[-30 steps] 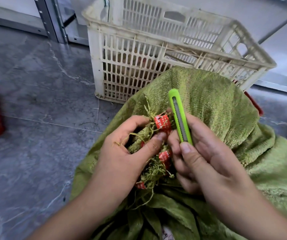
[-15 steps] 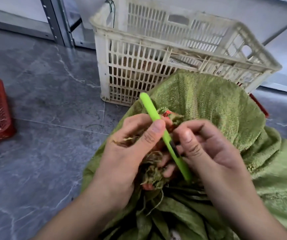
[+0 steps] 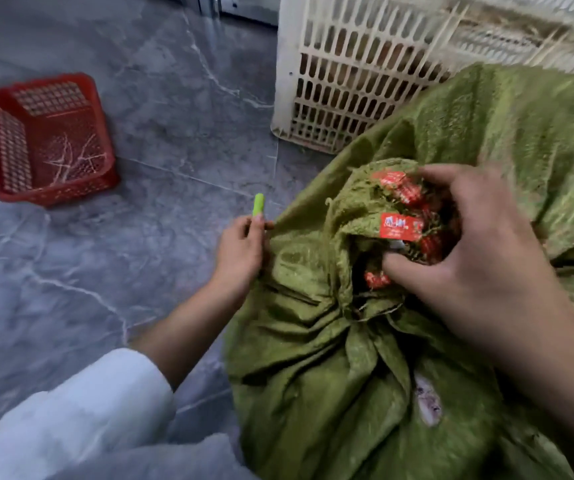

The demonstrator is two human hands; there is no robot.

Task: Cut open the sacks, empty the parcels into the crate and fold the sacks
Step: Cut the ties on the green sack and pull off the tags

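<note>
The cutter [image 3: 258,204] has left the taped neck [image 3: 396,227] of the sack [image 3: 313,358] — the left hand [image 3: 240,251] now clenches it in its fingers, over the floor [image 3: 105,271]. The right hand [image 3: 469,261] has its fingers grasping the neck — opening likely follows, crate [image 3: 347,81] just beyond them.

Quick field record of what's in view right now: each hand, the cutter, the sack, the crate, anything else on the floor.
left hand: holds the green cutter beside the sack's left edge; blade not visible
right hand: grips the bunched mouth of the sack, fingers curled round the red tape
sack: green, woven, mouth gathered and taped; any cut cannot be told
crate: white, slotted, on the floor behind the sack
basket: red, on the floor to the left, a few pale strands inside
floor: grey, veined tiles
</note>
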